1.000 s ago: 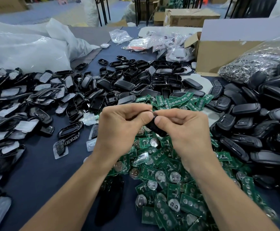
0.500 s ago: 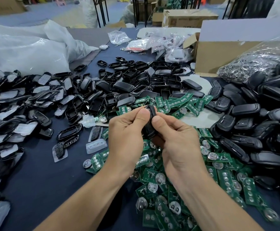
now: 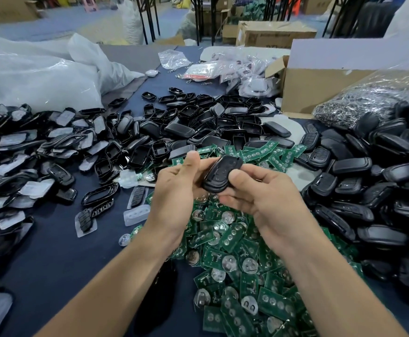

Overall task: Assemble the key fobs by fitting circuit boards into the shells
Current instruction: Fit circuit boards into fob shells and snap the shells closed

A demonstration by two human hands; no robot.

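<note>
we now hold the key fob [image 3: 219, 176] face up, edge-on a moment ago; our left hand [image 3: 174, 188] and right hand [image 3: 266, 198] both pinch it, so this one looks closed.

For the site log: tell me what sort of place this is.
Probably a small factory or workshop assembling key fobs by hand. Bulk heaps of black shells cover the table, a loose pile of green circuit boards lies in the middle, and cardboard boxes stand behind.
</note>
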